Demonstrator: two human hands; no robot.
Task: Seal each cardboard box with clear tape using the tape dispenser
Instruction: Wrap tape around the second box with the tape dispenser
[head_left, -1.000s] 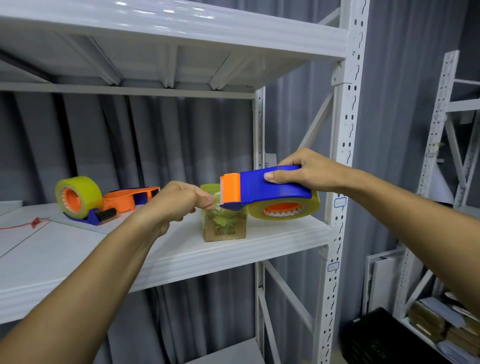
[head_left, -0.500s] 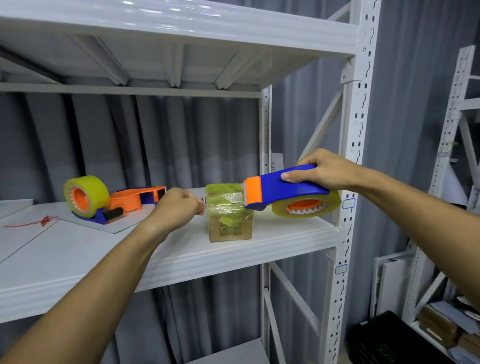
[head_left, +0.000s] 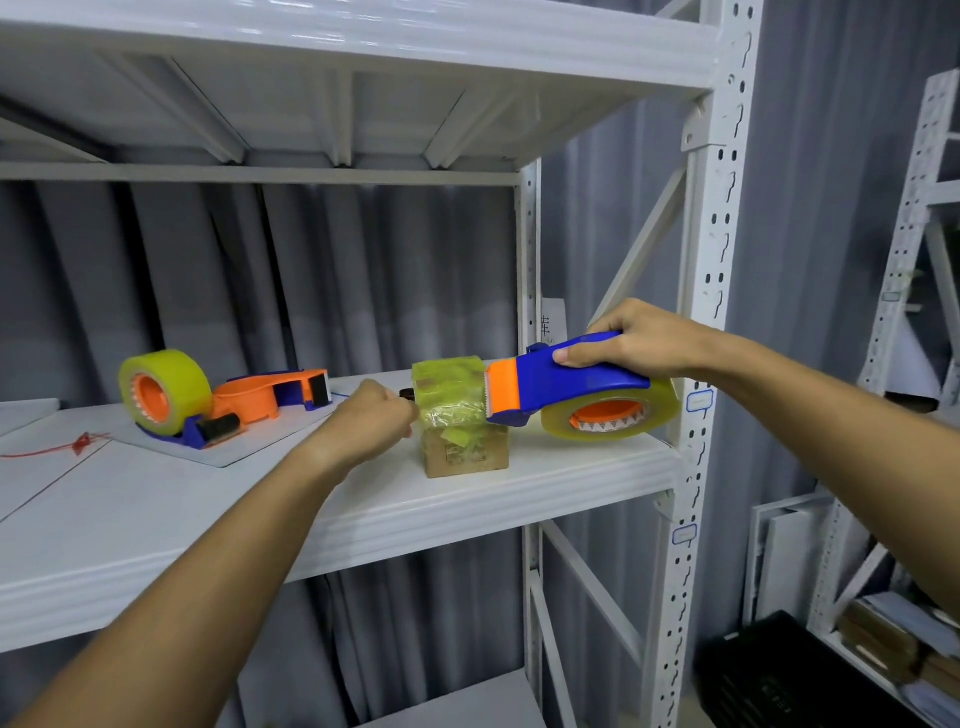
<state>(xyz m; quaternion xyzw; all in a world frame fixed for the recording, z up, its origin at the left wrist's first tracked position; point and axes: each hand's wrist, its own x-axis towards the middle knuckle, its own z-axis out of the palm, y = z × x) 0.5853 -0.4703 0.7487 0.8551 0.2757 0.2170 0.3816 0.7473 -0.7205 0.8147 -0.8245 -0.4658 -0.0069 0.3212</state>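
A: What has the right hand (head_left: 638, 340) got hold of?

B: The blue tape dispenser (head_left: 566, 382). Fingers are wrapped over the top of its handle and the thumb is pressed along the near side, so the hand is fully closed round it. The roll of clear tape (head_left: 610, 415) hangs just below the hand, and the orange blade end sticks out past the knuckles toward the box.

A: And the box?

B: The small cardboard box (head_left: 464, 446) stands on the white shelf (head_left: 311, 499), just past the dispenser's orange end, which meets its upper right edge. Its top half is already wrapped in yellowish tape; bare cardboard shows lower down.

A: What about the left hand (head_left: 371, 423)?

B: It is curled into a loose fist, right against the box's left side near the top. The fingertips are pinched together there, but I cannot tell whether they are holding a tape end or only pressing the box. Something small and dark shows just above the knuckles.

A: Anything else nearby?

B: A second dispenser (head_left: 218, 402), orange and blue with its own roll, lies on the shelf well to the left of the left hand.
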